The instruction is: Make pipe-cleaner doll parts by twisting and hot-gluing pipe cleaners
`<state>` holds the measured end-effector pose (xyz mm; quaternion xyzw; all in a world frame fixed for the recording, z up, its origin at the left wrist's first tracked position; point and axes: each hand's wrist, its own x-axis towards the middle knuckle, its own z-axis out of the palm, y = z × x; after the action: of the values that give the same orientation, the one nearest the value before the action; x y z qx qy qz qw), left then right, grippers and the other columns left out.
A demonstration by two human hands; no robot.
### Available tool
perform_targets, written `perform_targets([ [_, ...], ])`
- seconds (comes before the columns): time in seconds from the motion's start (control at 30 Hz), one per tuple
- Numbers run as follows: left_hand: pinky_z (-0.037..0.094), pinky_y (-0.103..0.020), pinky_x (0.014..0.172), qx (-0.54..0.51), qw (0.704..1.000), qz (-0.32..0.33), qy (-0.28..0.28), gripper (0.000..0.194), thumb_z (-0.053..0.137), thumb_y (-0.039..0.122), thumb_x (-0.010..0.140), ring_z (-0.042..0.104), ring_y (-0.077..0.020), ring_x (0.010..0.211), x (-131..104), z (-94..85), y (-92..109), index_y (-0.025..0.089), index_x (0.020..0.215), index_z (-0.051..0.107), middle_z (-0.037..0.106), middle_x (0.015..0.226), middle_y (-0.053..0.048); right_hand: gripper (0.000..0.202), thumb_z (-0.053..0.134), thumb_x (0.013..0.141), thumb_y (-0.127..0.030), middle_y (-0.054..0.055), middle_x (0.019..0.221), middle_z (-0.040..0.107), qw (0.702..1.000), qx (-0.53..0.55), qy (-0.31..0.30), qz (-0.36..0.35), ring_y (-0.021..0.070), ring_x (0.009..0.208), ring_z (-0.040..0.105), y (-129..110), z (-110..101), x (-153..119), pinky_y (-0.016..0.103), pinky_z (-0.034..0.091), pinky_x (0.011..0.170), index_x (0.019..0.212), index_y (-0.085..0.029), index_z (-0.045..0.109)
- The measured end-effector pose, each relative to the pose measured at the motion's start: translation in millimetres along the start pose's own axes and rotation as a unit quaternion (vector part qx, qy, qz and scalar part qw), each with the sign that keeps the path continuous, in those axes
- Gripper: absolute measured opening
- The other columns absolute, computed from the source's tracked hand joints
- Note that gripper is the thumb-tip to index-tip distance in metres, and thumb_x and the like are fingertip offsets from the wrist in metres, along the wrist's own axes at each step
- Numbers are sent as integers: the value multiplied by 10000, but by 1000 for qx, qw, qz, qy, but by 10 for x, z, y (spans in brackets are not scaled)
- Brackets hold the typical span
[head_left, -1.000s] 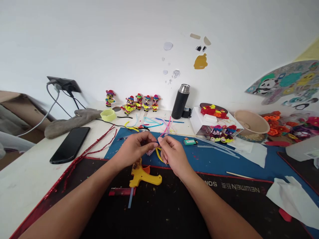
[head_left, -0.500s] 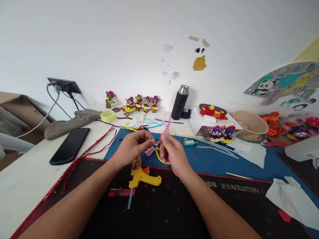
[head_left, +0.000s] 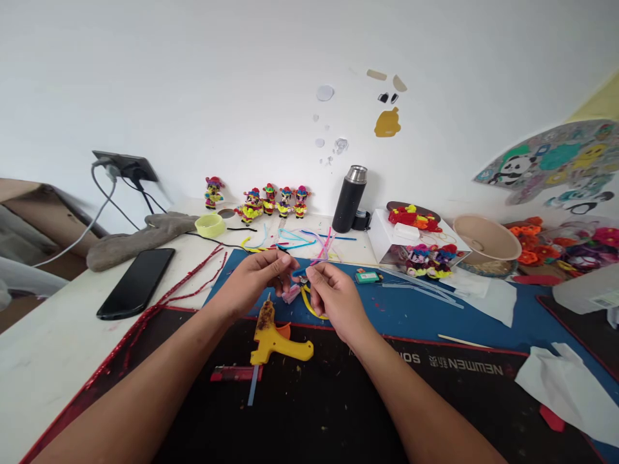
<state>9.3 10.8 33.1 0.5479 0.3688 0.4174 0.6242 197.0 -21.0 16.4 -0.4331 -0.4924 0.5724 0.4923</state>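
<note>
A short, bent piece of blue pipe cleaner (head_left: 300, 273) is pinched between the thumb and fingers of my right hand (head_left: 336, 296). Close by on the left, my left hand (head_left: 256, 277) has its thumb and index finger pressed together. The blue piece reaches toward these fingers, but whatever is in their pinch is hidden. Just beneath my hands, a small pink piece (head_left: 291, 294) and a yellow pipe cleaner (head_left: 312, 306) lie on the blue mat (head_left: 406, 306). Nearer to me rests a yellow glue gun (head_left: 280, 345), a glue stick poking from its back end.
Several pipe-cleaner figures (head_left: 251, 205) stand along the wall. A black thermos (head_left: 349, 200) stands beside a white box (head_left: 382, 243). Left lie a phone (head_left: 136, 283) and red tinsel stems (head_left: 181, 283). Clear glue sticks (head_left: 430, 288) and crumpled tissue (head_left: 565, 380) are at right.
My hands have drawn slightly apart, the left shifting left and the right a little lower. More of the blue pipe cleaner shows between them. The glue gun stays in place.
</note>
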Motion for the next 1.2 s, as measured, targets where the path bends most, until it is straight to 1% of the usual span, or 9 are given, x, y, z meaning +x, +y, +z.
perform_targets([
  [0.1, 496, -268, 577, -9, 1000, -5, -23, 367, 836, 477, 845, 645, -151, 600, 2, 17, 9, 144, 938, 715, 722, 744, -41, 387, 704, 889, -594, -87, 493, 520, 1000, -8, 2, 4, 94, 375, 422, 0, -2, 1, 220, 288, 388, 891, -217, 612],
  [0.2, 496, -264, 576, -21, 999, -14, -43, 341, 879, 395, 810, 629, -139, 587, 7, 34, 15, 143, 971, 716, 708, 723, -23, 382, 706, 883, -592, -87, 487, 519, 1000, -11, 0, 6, 97, 373, 420, 4, -4, -2, 223, 290, 387, 902, -220, 620],
  [0.33, 492, -253, 562, -41, 998, -25, -40, 339, 899, 347, 779, 614, -125, 569, 15, 38, 11, 147, 974, 708, 696, 707, -6, 367, 694, 898, -581, -88, 491, 515, 1000, -7, -1, 2, 95, 374, 423, 5, -5, -5, 221, 292, 388, 908, -221, 624],
  [0.5, 478, -246, 539, -54, 998, -26, -24, 352, 897, 346, 773, 628, -130, 554, 16, 38, 13, 159, 976, 677, 695, 701, 1, 395, 690, 895, -614, -89, 496, 512, 1000, 15, 7, 6, 98, 371, 427, 4, -3, 3, 220, 262, 375, 910, -229, 604],
  [0.6, 480, -245, 535, -49, 998, -25, -22, 369, 906, 356, 763, 620, -125, 544, 15, 52, 18, 160, 958, 661, 695, 705, 2, 400, 698, 890, -617, -91, 493, 517, 1000, 17, 5, 8, 97, 367, 428, 16, 3, 3, 218, 269, 375, 919, -229, 603],
  [0.77, 505, -251, 567, -27, 998, -37, -44, 376, 906, 383, 766, 615, -126, 580, 10, 67, -1, 151, 939, 666, 703, 715, -14, 388, 702, 889, -593, -89, 492, 529, 1000, -6, -1, 14, 92, 367, 422, 25, 6, -3, 216, 283, 381, 941, -216, 630],
  [0.93, 514, -261, 587, -14, 998, -34, -59, 355, 845, 449, 835, 625, -138, 612, 8, 37, -24, 142, 927, 692, 715, 759, -45, 394, 716, 870, -597, -84, 498, 525, 1000, -9, 2, 20, 93, 383, 427, 3, -5, -6, 215, 284, 387, 893, -213, 631],
  [1.07, 518, -270, 600, -4, 998, -36, -57, 336, 869, 404, 809, 611, -136, 597, 13, 35, -23, 149, 921, 683, 694, 723, -25, 396, 722, 863, -597, -82, 498, 529, 1000, -10, 0, 28, 92, 382, 427, 1, -3, -5, 213, 284, 385, 889, -213, 632],
  [1.2, 510, -275, 607, 14, 999, -15, -41, 325, 863, 400, 807, 603, -137, 593, 14, 57, -16, 161, 900, 663, 676, 711, -9, 384, 734, 854, -584, -88, 498, 532, 999, -2, -7, 35, 90, 373, 420, 22, 1, 4, 211, 288, 384, 911, -219, 629],
])
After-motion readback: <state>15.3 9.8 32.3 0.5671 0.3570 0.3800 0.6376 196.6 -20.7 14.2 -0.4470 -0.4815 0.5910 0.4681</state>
